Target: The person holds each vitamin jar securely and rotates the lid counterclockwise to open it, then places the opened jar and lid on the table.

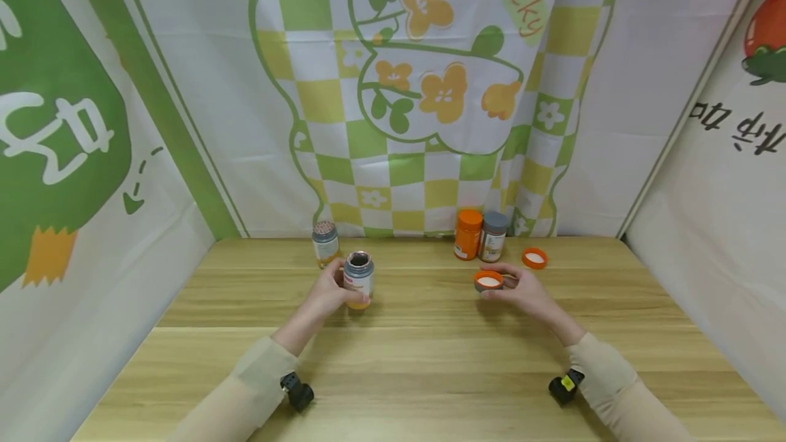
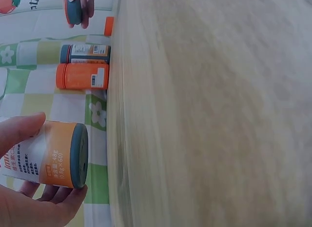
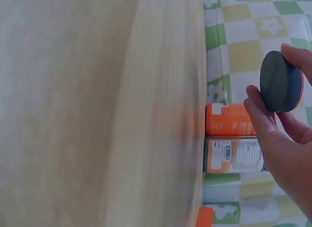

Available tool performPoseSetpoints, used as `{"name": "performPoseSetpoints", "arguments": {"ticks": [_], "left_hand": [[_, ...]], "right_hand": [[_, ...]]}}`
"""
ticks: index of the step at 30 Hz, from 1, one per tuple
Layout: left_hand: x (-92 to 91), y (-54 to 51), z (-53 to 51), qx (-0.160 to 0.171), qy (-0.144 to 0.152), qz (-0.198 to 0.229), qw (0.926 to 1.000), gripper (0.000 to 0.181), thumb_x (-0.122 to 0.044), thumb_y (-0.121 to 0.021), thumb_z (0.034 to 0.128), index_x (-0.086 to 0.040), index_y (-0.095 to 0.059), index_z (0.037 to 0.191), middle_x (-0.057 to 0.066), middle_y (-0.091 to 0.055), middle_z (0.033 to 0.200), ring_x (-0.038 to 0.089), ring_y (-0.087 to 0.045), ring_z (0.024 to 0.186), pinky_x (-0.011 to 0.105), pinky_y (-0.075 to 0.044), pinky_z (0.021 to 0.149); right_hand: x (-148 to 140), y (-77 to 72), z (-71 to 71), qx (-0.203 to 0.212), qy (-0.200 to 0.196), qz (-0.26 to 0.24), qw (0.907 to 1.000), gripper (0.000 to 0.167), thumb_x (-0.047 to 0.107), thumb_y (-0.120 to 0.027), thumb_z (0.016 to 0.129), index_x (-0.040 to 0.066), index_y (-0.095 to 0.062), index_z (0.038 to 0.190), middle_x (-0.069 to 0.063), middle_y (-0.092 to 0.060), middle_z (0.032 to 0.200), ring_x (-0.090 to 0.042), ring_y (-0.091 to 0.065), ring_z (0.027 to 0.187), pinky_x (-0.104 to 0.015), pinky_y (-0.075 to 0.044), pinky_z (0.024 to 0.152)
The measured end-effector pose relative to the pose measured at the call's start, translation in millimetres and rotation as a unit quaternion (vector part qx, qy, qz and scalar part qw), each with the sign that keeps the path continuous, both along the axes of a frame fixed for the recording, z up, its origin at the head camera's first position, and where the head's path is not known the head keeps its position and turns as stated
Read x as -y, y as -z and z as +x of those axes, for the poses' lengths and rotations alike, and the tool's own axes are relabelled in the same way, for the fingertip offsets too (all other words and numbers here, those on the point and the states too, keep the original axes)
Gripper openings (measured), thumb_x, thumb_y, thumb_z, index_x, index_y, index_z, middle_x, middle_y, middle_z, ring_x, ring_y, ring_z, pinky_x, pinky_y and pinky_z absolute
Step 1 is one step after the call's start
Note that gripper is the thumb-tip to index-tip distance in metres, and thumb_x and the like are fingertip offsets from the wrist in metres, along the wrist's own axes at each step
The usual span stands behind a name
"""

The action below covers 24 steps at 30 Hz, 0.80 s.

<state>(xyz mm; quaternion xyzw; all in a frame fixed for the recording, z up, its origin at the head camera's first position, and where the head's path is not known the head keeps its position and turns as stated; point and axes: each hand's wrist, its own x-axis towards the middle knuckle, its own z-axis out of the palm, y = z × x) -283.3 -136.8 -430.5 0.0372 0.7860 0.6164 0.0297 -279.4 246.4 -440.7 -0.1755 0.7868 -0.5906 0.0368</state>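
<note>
My left hand (image 1: 331,292) grips a lidless jar (image 1: 358,282) round its side, thumb in front. The jar has a grey neck and a white and orange label, is upright, and is held above the table; its dark mouth faces up. In the left wrist view its grey base (image 2: 80,156) shows. My right hand (image 1: 522,290) pinches a grey screw lid (image 1: 488,282) between thumb and fingers, also raised off the table. Its orange-rimmed, white-lined inside faces up. The lid's grey outer top (image 3: 274,80) appears in the right wrist view.
Behind my left hand stands another jar (image 1: 325,244) with a patterned seal on top. An orange jar (image 1: 468,234) and a grey-lidded jar (image 1: 493,237) stand side by side at the back right. An orange lid (image 1: 535,258) lies to their right on the wooden table (image 1: 424,374).
</note>
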Motion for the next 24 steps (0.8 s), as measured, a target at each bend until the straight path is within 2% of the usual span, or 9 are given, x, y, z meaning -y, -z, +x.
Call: {"name": "performPoseSetpoints", "arguments": {"ticks": [4,9,14,19,24], "left_hand": [[2.2,1.6,-2.1,-0.005,-0.003,0.0,1.0,0.059,0.005,-0.079,0.0603,-0.004,-0.05,0.111,0.014,-0.063,0.103,0.02,-0.059,0.091,0.031,-0.045,0.082],[7.9,3.2,-5.0,-0.006,-0.007,-0.005,0.9999,0.062,0.006,-0.078,0.0613,-0.004,-0.048,0.115,0.016,-0.063,0.109,0.023,-0.059,0.097,0.035,-0.044,0.088],[11.8,0.6,-5.3,0.003,-0.007,0.001,1.0,0.07,0.007,-0.077,0.0627,-0.002,-0.046,0.124,0.019,-0.059,0.119,0.028,-0.056,0.106,0.041,-0.041,0.095],[15.9,1.0,-8.0,0.015,-0.015,0.002,0.9998,0.078,0.008,-0.077,0.0633,-0.001,-0.042,0.132,0.021,-0.057,0.122,0.031,-0.054,0.111,0.044,-0.038,0.101],[22.2,3.2,-10.4,0.011,-0.022,-0.007,0.9997,0.077,0.007,-0.076,0.0637,-0.001,-0.044,0.133,0.021,-0.057,0.119,0.03,-0.054,0.108,0.043,-0.039,0.098]], "right_hand": [[-6,2.6,-3.0,0.009,0.002,0.0,1.0,0.06,0.009,-0.074,0.08,-0.002,-0.048,0.133,-0.028,-0.05,0.132,-0.003,-0.063,0.097,-0.02,-0.051,0.08],[-11,3.3,-6.0,0.015,0.009,0.012,0.9998,0.06,0.009,-0.074,0.079,-0.003,-0.048,0.132,-0.029,-0.053,0.127,-0.003,-0.062,0.097,-0.019,-0.05,0.079],[-16,3.2,-8.0,0.0,0.034,0.062,0.9975,0.062,0.015,-0.077,0.078,-0.002,-0.05,0.131,-0.022,-0.053,0.13,-0.011,-0.06,0.106,-0.019,-0.049,0.08],[-20,3.8,-10.8,-0.025,0.07,0.129,0.9888,0.062,0.025,-0.079,0.076,0.004,-0.055,0.129,-0.015,-0.057,0.127,-0.024,-0.057,0.11,-0.024,-0.046,0.083],[-22,3.9,-12.9,-0.031,0.078,0.15,0.9851,0.063,0.027,-0.079,0.076,0.004,-0.055,0.129,-0.015,-0.059,0.124,-0.029,-0.054,0.112,-0.03,-0.044,0.086]]}}
